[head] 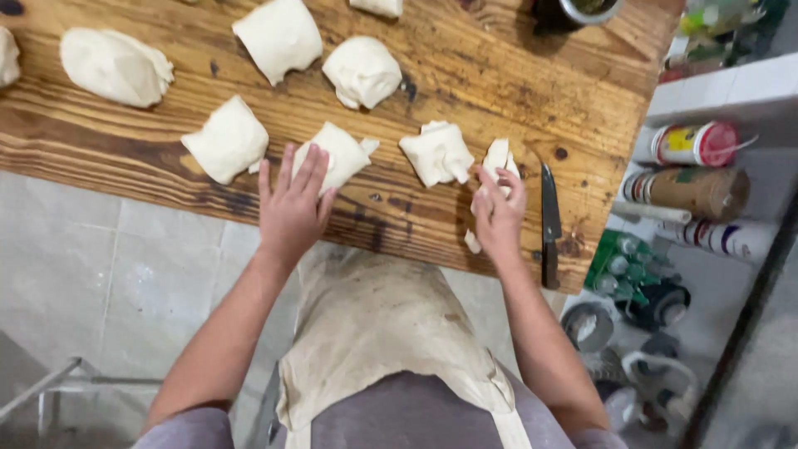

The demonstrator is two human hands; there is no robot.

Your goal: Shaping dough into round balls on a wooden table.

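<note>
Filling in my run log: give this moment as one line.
left hand: flat on dough piece | right hand: holding small dough strip | knife: on wooden table, right of hand

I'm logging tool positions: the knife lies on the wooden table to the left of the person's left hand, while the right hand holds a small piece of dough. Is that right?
Not quite. The head view shows the knife on the wooden table to the right of the right hand, not left of the left hand. The right hand does hold a small piece of dough.

Looks like a bakery or kitchen prep area: worn wooden worktable (515,91) covered in dough portions (279,37), knife (549,218) at the edge, person in a stained apron (374,333), tiled floor (75,258), cans and bottles on a side shelf (706,179).
</note>
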